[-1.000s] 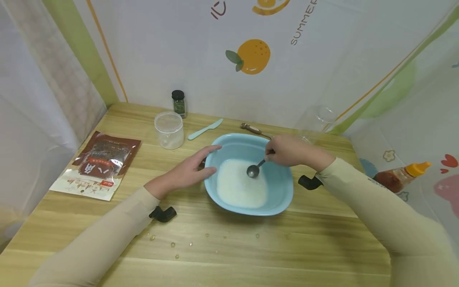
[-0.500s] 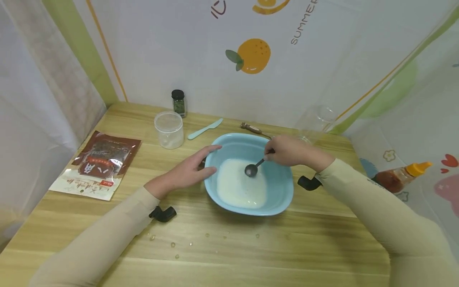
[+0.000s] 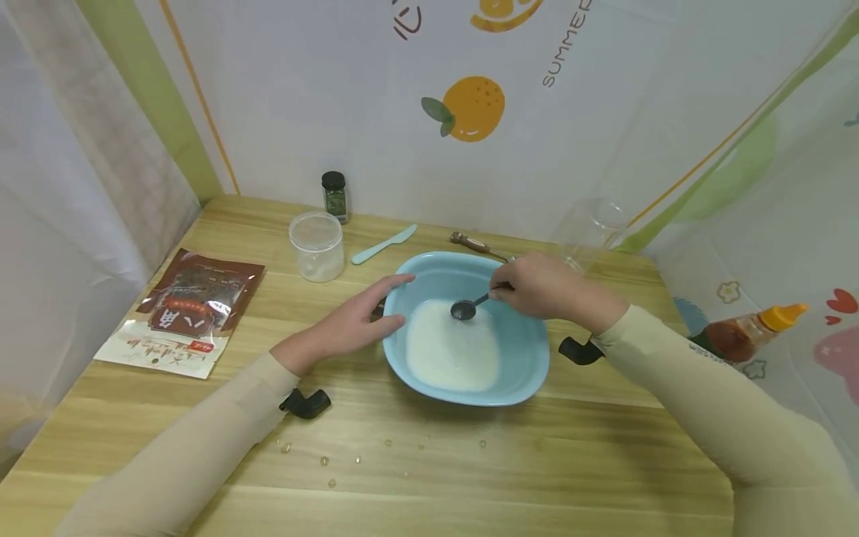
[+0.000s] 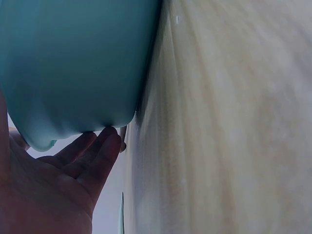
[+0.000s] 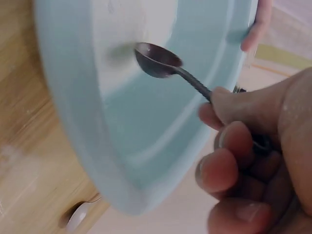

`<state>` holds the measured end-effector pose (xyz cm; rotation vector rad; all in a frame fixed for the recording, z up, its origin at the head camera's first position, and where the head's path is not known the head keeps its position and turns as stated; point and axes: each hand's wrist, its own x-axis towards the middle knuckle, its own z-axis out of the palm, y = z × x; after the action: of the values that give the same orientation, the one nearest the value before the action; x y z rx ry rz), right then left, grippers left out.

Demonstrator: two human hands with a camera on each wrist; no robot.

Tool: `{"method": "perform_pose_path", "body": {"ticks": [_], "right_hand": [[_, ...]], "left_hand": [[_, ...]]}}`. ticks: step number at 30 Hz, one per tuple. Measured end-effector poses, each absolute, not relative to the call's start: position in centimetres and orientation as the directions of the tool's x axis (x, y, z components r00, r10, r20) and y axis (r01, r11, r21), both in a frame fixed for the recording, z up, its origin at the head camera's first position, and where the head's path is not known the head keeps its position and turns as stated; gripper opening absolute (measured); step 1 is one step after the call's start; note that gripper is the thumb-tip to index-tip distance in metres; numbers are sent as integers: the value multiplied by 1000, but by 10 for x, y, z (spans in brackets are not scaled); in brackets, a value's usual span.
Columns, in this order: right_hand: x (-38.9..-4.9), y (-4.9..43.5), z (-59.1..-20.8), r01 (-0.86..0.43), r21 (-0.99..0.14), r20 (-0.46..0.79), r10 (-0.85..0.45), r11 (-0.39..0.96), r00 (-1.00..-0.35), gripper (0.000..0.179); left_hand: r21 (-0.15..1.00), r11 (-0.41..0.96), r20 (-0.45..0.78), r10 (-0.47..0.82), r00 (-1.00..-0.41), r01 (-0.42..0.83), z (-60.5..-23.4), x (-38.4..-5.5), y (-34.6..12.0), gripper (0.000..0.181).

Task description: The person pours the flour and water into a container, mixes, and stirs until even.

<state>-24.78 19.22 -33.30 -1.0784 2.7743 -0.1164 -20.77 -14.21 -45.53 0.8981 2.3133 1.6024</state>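
Observation:
In the head view a light blue basin stands on the table with white milky liquid in its bottom. My left hand holds its left side. Thumb and index finger reach the rim, while other fingers touch the outer wall in the left wrist view. My right hand comes over the far right rim and pinches the handle of a small black measuring spoon. The spoon's round bowl faces upward over the liquid in the right wrist view; I cannot tell what it contains.
Behind the basin lie a pale green knife and a brown-handled utensil. A clear tub, black-lidded jar and brown-white packet are leftward. A clear container and yellow-capped bottle stand rightward. Droplets dot the front.
The measuring spoon has moved left and slightly toward the far side over the liquid, with my right hand shifting left too. My left hand keeps its place on the basin.

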Motion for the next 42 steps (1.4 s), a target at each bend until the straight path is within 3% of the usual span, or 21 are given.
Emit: {"method": "perform_pose_path", "body": {"ticks": [7, 14, 21, 26, 32, 42], "right_hand": [[-232, 193, -336, -781, 13, 117, -776, 625, -619, 5], [-227, 212, -347, -872, 175, 380, -849, 457, -368, 12], [-224, 225, -353, -882, 286, 483, -851, 375, -205, 22], [-226, 234, -360, -867, 367, 531, -841, 338, -103, 9], [-226, 240, -368, -841, 425, 564, -825, 336, -45, 23], [-220, 249, -381, -837, 396, 604, -793, 378, -72, 23]], "left_hand": [[897, 228, 191, 574, -797, 379, -453, -209, -141, 68], [897, 228, 187, 580, -793, 378, -450, -211, -142, 68], [902, 226, 178, 583, -793, 368, -451, -210, -142, 69], [904, 215, 184, 585, -790, 370, -450, -208, -142, 68], [896, 230, 187, 582, -791, 381, -448, -209, -141, 68], [902, 230, 173, 583, -794, 366, -451, -205, -142, 69]]}}
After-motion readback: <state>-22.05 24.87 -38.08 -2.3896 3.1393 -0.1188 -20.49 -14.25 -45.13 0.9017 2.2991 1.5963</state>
